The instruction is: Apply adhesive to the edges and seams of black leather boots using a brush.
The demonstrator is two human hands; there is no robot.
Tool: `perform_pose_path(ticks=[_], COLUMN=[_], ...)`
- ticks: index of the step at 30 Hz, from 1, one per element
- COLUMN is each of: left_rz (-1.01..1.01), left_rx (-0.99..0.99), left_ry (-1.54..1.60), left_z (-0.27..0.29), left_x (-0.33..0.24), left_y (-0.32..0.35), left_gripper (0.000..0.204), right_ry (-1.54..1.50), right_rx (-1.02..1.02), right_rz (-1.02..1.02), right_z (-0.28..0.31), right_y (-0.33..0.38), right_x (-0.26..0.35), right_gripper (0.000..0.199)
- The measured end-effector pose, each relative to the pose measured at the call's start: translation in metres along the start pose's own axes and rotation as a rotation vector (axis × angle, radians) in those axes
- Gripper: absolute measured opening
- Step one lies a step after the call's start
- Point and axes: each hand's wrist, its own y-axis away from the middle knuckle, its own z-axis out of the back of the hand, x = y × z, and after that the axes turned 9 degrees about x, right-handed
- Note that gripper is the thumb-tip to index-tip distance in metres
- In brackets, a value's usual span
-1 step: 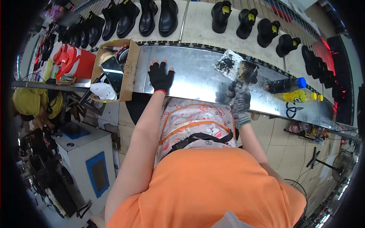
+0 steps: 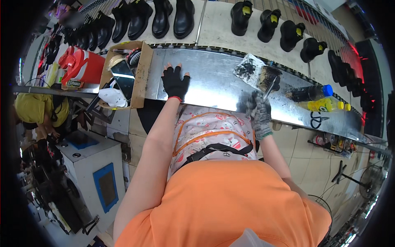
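My left hand (image 2: 175,82), in a black fingerless glove, lies flat with spread fingers on the metal work surface (image 2: 210,70). My right hand (image 2: 260,111) wears a grey knitted glove with blackened fingers and is closed round a thin grey stick-like tool (image 2: 269,87). The tool's far end is at a black-smeared brown container (image 2: 269,77); its kind is unclear. A white sheet with black smears (image 2: 249,70) lies beside the container. Dark blur by the right fingers hides their exact shape.
A dark bottle with a blue cap (image 2: 310,93), a yellow bottle (image 2: 323,104) and black-handled scissors (image 2: 319,119) lie to the right. A cardboard box (image 2: 142,78) with a phone stands left, beside a red jug (image 2: 84,68). Black boots (image 2: 183,20) line the conveyor beyond. Another person (image 2: 39,109) is at far left.
My right hand has drawn slightly back from the container, and the tool's angle has shifted. The left hand stays flat on the metal.
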Motion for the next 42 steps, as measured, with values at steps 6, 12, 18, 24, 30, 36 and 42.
perform_pose_path(ticks=[6,12,18,24,30,36,42], left_rz=[-0.015,0.02,0.015,-0.007,-0.067,-0.048,-0.098], left_rx=[-0.025,0.003,0.032,0.029,0.124,0.156,0.015], left_ry=[0.022,0.025,-0.011,0.011,-0.01,-0.045,-0.003], left_z=[-0.001,0.005,0.007,-0.001,0.008,0.013,-0.009], left_x=[0.005,0.001,-0.002,0.008,0.017,0.018,0.035], left_y=[0.004,0.004,0.001,0.004,0.005,-0.001,0.011], left_gripper=[0.053,0.054,0.054,0.054,0.058,0.058,0.058], right_ry=[0.345,0.151,1.605,1.52,1.574,1.684,1.664], right_rx=[0.14,0.396,0.33,0.337,0.304,0.278,0.246], right_rz=[-0.424,0.05,0.353,0.531,0.406,0.532,0.567], right_z=[0.033,-0.013,-0.033,-0.021,-0.02,-0.022,-0.029], right_y=[0.037,-0.008,-0.068,-0.078,-0.08,-0.087,-0.079], right_x=[-0.044,-0.024,-0.029,-0.044,-0.045,-0.053,-0.056], right_gripper=[0.021,0.021,0.032,0.029,0.031,0.031,0.021])
